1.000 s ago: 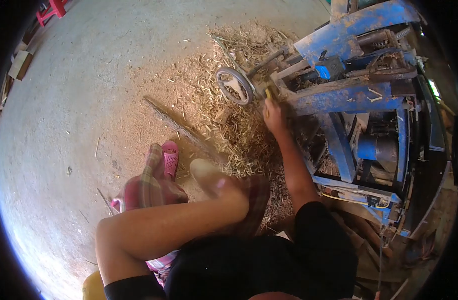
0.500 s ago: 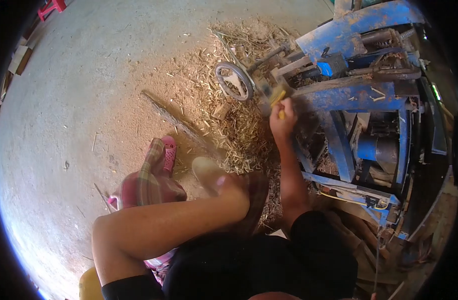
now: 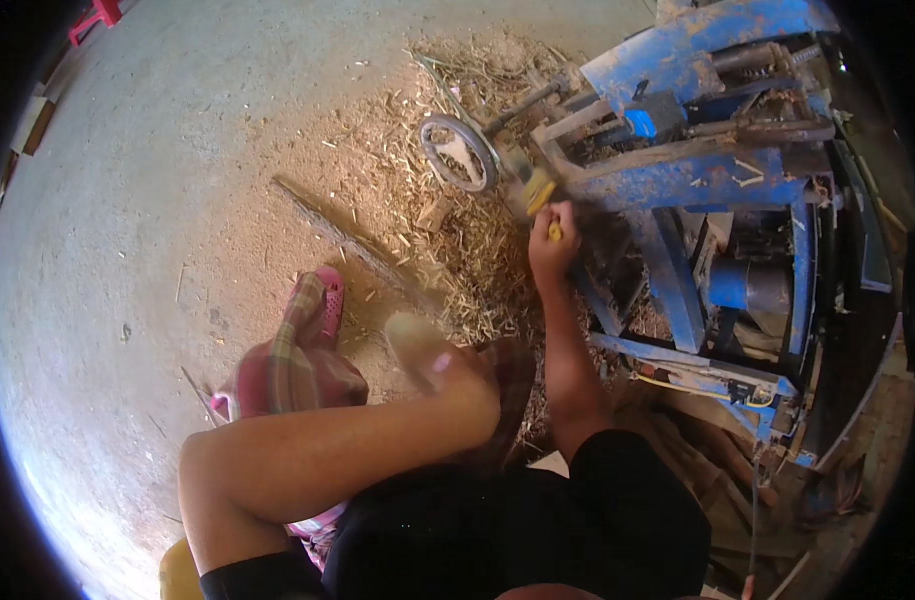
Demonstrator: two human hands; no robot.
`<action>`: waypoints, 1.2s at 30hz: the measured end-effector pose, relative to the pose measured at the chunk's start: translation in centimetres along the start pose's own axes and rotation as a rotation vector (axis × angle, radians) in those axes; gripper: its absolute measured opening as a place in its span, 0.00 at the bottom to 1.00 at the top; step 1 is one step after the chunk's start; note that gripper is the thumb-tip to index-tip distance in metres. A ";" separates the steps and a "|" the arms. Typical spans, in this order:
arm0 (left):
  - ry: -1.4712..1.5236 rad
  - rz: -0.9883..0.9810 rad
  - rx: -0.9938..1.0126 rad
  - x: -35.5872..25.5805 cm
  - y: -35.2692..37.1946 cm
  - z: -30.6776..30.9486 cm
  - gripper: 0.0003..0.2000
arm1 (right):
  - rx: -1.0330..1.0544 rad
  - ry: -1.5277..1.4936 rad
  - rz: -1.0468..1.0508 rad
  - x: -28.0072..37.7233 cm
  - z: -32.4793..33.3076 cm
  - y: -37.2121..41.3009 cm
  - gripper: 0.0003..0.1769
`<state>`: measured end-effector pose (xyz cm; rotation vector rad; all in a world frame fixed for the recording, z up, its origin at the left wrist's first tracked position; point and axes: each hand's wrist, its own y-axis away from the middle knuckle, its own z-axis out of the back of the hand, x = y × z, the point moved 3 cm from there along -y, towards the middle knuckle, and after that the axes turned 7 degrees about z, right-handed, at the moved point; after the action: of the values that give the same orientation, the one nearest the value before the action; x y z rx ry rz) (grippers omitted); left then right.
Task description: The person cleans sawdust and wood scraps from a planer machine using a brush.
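Note:
My right hand point(image 3: 555, 245) is closed around a yellow-handled brush point(image 3: 539, 190). Motion blurs its head, which is beside the end of a blue machine beam point(image 3: 668, 180), just right of a handwheel point(image 3: 459, 153). My left forearm crosses in front of my body, and my left hand point(image 3: 458, 385) is low, near my plaid-covered leg. A pale rounded shape point(image 3: 414, 342) lies at its fingers, too smeared to tell what it is or whether it is held. Wood shavings point(image 3: 488, 260) are heaped below the wheel.
The rusty blue machine frame point(image 3: 673, 280) with a motor point(image 3: 748, 287) fills the right side. A long rough stick point(image 3: 348, 240) lies on the dusty concrete floor point(image 3: 128, 230). My foot wears a pink clog point(image 3: 332, 300). A red stool point(image 3: 96, 18) is at the far left.
My right hand and the brush have shifted slightly left and up in the view. The machine and wheel also shift a little left as the camera moves. My left hand stays about where it was.

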<state>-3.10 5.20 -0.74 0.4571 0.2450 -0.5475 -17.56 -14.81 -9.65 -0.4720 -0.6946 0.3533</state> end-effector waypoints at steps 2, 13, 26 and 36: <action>-0.026 -0.085 0.098 0.1 0.0 0.5 0.16 | -0.075 0.169 0.168 -2.7 -1.1 -1.2 0.04; 0.026 -0.055 0.130 -0.1 -0.9 -0.7 0.15 | 0.333 -0.067 0.378 -2.3 -4.1 -6.1 0.05; -0.032 -0.095 0.096 0.3 -0.8 0.2 0.12 | 0.276 -0.724 -0.624 -2.6 -1.0 3.3 0.10; -0.135 -0.358 0.298 1.4 -4.6 -1.4 0.12 | -0.376 -0.547 -0.453 3.7 17.7 4.8 0.08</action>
<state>-4.61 1.71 -4.04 0.6675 0.1149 -0.9692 -27.70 -3.86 1.58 -0.5604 -1.3842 -0.0914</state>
